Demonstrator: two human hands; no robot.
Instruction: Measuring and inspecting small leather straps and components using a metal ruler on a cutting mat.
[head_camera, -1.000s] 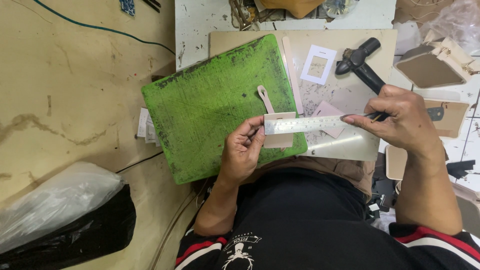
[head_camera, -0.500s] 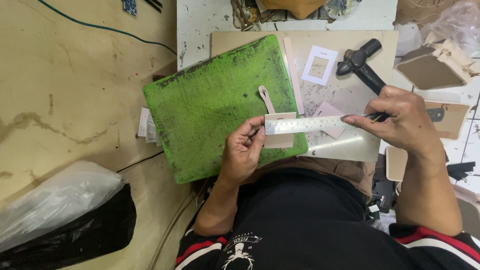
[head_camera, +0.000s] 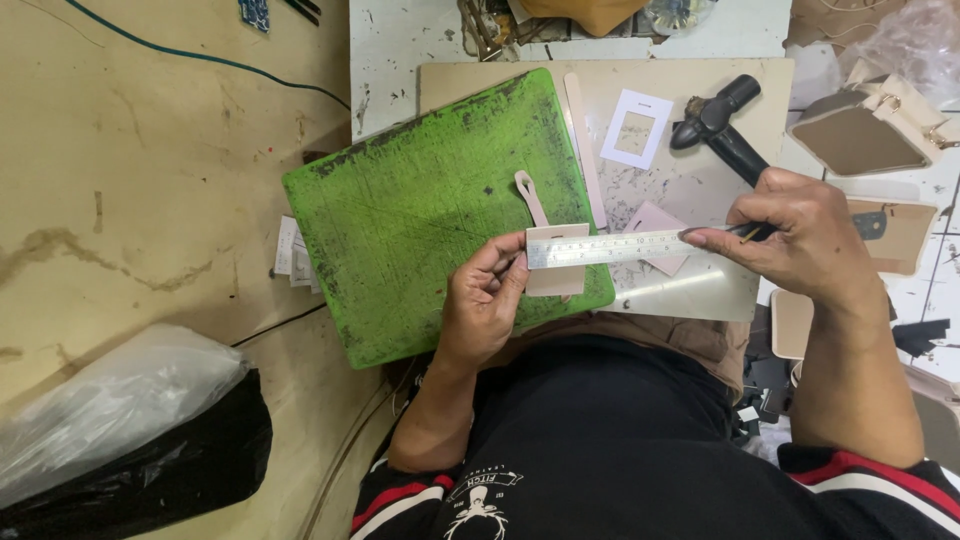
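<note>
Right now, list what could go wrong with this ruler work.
The left hand pins only one end of the ruler, so it may pivot on the small tan piece. The piece sits at the green mat edge and could slide off. The right hand tool could stray.

A scuffed green rectangular cutting mat (head_camera: 430, 210) lies tilted on the workbench; at its four o'clock corner the left hand (head_camera: 485, 305) pinches a small beige leather piece (head_camera: 556, 258) and the near end of a steel ruler (head_camera: 610, 248) laid across it; a narrow looped leather strap (head_camera: 530, 197) runs from the piece toward eleven o'clock; the right hand (head_camera: 800, 240), at three o'clock, presses the ruler's far end while gripping a thin dark tool (head_camera: 750, 232); a black-headed hammer (head_camera: 720, 130) rests at one o'clock, beside a white paper frame (head_camera: 637, 128).
</note>
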